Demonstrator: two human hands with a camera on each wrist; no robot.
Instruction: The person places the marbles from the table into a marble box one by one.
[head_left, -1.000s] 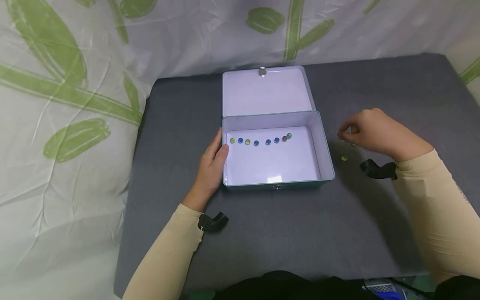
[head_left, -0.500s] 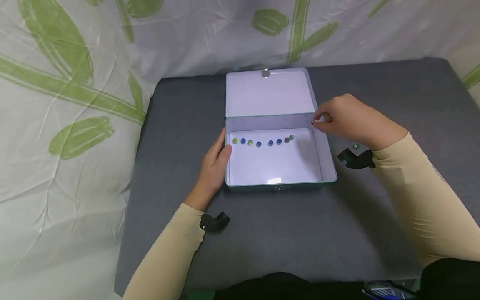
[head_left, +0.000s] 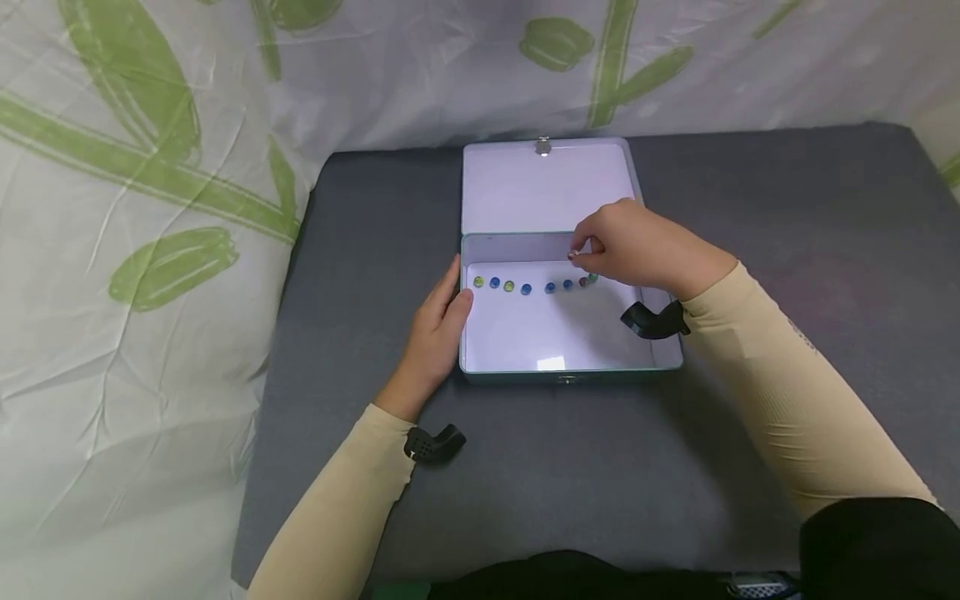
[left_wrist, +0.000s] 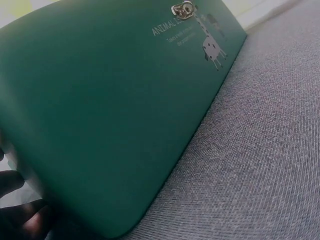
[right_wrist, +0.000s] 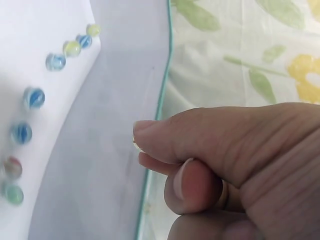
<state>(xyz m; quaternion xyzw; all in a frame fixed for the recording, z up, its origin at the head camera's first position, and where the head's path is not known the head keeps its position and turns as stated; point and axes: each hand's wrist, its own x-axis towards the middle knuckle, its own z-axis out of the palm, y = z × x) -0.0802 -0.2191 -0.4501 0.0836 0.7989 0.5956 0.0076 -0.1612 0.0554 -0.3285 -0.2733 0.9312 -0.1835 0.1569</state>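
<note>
Centre-right: right hand (head_left: 647, 250) pinches marble (right_wrist: 136, 145) over box (head_left: 517, 343) | left hand (head_left: 429, 340), fingers straight, against box | likely placing; needs low release

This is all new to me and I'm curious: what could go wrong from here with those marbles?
The right hand pinches a small thing, mostly hidden, above the box; it could slip and drop. If so, it might knock the marbles, which lie in an uneven row with nothing visible fixing them. The left hand rests against the box's left side, so a bump there could perhaps set them rolling.
</note>
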